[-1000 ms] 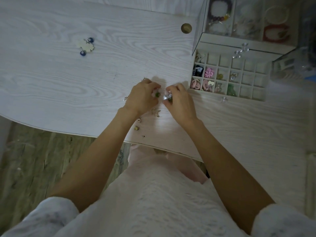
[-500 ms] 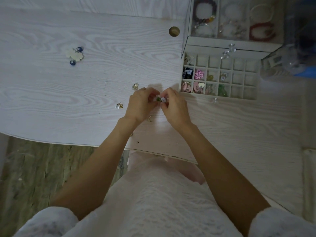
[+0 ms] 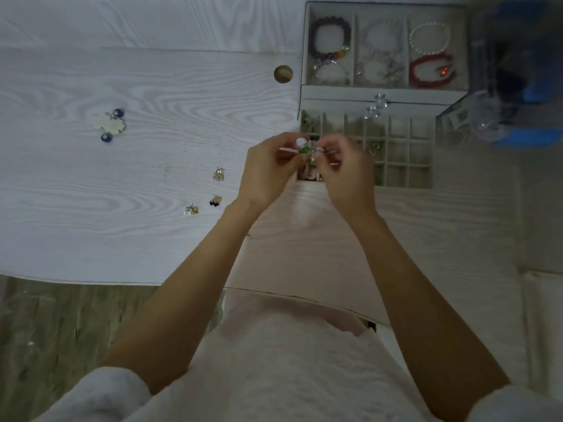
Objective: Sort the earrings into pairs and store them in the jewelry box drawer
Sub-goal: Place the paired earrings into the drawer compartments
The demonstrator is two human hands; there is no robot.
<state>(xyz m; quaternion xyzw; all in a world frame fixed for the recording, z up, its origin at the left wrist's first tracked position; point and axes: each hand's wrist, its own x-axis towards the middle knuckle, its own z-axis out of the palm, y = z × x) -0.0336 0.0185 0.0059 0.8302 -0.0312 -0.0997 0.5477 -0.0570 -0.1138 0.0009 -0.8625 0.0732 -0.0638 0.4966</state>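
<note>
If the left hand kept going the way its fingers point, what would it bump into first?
The left hand points right, at the right hand. It would likely bump that hand's fingertips first, since both pinch the green earring with hardly any gap. Depth is hard to judge.

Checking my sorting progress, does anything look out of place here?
Three small gold-toned earrings and a blue-bead cluster lie loose on the white wood-grain table, outside the compartmented drawer.

Both hands, the left hand [image 3: 268, 169] and the right hand [image 3: 347, 175], now lift off the table toward 12 o'clock, pinching the green earrings [image 3: 306, 149] over the drawer [image 3: 396, 166].
</note>
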